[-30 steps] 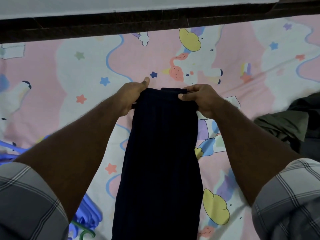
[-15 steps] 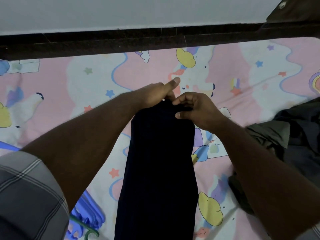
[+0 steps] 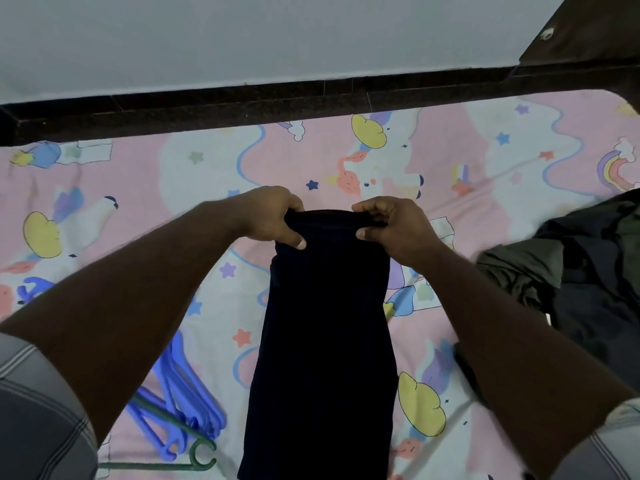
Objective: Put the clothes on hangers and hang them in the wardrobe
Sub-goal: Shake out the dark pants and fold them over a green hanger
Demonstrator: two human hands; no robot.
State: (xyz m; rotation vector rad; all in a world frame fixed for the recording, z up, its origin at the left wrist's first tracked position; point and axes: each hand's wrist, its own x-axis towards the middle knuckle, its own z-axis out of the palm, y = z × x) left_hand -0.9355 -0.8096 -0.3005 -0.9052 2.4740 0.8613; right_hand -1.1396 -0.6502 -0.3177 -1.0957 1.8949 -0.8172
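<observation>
1. Bed (image 3: pixel 145 174) with a pink cartoon sheet (unicorns, clouds, stars, rainbow) fills the view; dark bed frame edge (image 3: pixel 242 109) and a pale wall (image 3: pixel 242 36) lie beyond both hands.
2. Left hand (image 3: pixel 273 218): arm stretched forward from the lower left, fingers curled over the top left corner of the dark garment (image 3: pixel 325 341), thumb pressed on its front. Firm grip on the cloth.
3. Right hand (image 3: pixel 391 226): arm reaching in from the lower right, fingers hooked over the top right corner of the same garment, thumb pinching from the near side. Also gripping cloth.
4. Both hands sit level and near each other, with the garment's top edge stretched between them.
5. Garment is navy or black, folded long and narrow, and runs from the hands back toward the person, over the sheet. Can't tell what type it is.
6. Blue hangers (image 3: pixel 180 403) are piled on the bed below the left forearm, with one green hanger (image 3: pixel 197 455) at the near edge of the pile.
7. Heap of dark and olive clothes (image 3: pixel 571 278) lies on the bed to the right of the right hand, well apart from it.
8. Checked grey sleeves (image 3: pixel 38 410) show at both lower corners.
9. No readable brands, labels or text.
</observation>
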